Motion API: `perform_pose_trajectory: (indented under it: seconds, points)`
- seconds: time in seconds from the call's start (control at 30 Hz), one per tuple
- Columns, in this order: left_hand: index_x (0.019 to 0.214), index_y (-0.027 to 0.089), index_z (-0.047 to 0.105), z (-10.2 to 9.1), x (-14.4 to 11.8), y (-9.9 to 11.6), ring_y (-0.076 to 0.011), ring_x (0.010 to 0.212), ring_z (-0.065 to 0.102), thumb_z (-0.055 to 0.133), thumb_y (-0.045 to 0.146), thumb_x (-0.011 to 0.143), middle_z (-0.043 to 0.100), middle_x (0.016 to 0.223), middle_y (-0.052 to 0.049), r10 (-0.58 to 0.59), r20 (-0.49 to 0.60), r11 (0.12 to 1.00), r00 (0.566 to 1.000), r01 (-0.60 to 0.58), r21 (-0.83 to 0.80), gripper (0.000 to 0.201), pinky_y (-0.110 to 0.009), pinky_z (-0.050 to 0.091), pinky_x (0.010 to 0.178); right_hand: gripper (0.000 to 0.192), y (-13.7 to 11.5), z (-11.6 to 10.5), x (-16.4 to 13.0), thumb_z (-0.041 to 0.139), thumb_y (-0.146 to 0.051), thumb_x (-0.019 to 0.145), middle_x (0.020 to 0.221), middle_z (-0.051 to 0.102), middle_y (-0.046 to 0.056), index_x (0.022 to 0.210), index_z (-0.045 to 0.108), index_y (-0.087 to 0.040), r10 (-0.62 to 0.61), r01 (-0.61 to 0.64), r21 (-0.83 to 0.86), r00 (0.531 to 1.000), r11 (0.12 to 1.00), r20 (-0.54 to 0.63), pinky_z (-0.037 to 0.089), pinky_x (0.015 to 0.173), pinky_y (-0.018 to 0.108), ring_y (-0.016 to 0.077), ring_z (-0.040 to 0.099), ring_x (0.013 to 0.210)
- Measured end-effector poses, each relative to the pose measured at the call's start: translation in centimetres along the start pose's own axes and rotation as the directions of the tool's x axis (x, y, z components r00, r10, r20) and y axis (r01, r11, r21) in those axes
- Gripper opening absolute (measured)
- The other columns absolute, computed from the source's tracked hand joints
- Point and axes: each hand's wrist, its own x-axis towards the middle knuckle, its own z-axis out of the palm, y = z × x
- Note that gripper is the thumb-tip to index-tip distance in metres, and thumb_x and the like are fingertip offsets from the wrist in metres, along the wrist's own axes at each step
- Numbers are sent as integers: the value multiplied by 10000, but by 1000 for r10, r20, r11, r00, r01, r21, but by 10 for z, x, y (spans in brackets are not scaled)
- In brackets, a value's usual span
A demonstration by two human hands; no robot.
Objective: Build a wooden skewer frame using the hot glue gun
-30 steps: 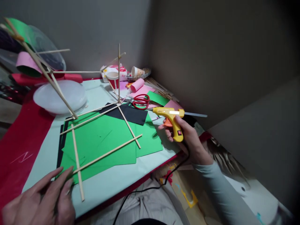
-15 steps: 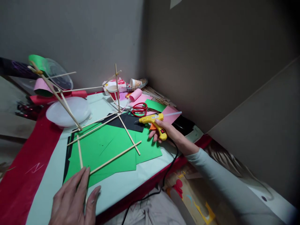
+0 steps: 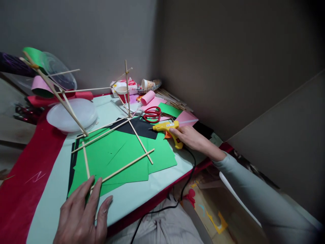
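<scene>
Right hand (image 3: pixel 191 138) fingers clamped on glue gun (image 3: pixel 169 129) lying just past green paper (image 3: pixel 119 156); left hand (image 3: pixel 80 213) fingers spread flat, pressing stick frame (image 3: pixel 122 168) corner onto counter (image 3: pixel 132 196).

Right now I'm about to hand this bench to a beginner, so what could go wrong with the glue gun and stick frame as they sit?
The right hand holds the glue gun low over the green paper; its tip could drip or burn. Its black cord hangs over the table edge near the lap and might snag. The left hand presses one corner of the stick frame, so a slip may topple its upright sticks.
</scene>
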Motion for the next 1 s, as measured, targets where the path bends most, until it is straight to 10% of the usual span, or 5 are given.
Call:
perform_pose_trajectory:
  seconds: [0.23, 0.3, 0.43, 1.0]
  points:
    - [1553, 189, 463, 6, -4, -6, -417, 1220, 628, 668, 257, 935, 647, 1387, -218, 8, -58, 1000, 998, -7, 7, 655, -552, 464, 1057, 288, -34, 26, -37, 498, -271, 1014, 875, 725, 228, 963, 707, -80, -42, -136, -688, 971, 713, -236, 351, 629, 351, 331, 680, 791]
    - [1536, 173, 489, 7, -4, -8, -403, 1188, 645, 683, 265, 922, 662, 1370, -213, 59, -64, 998, 996, -57, 24, 651, -529, 463, 1058, 313, -38, 43, -49, 431, -221, 1040, 916, 747, 198, 999, 714, -96, -295, 75, -834, 949, 546, -108, 428, 645, 365, 301, 690, 806]
    - [1544, 171, 475, 4, -2, -2, -425, 1217, 628, 657, 259, 936, 650, 1377, -227, -16, -21, 1000, 1000, 16, 0, 640, -548, 464, 1052, 389, -34, 75, -58, 360, -82, 1036, 1223, 751, 199, 1289, 644, 1, -651, 561, -747, 722, 357, 232, 541, 966, 423, 298, 684, 1141]
    - [1582, 185, 411, 10, -22, -38, -411, 1134, 681, 608, 350, 922, 511, 1566, -187, 124, 130, 978, 984, -143, 152, 708, -540, 543, 941, 494, -17, 91, -60, 370, -266, 1092, 1424, 640, 240, 1383, 615, 49, -595, 631, -605, 746, 486, 300, 528, 1138, 508, 369, 583, 1374]
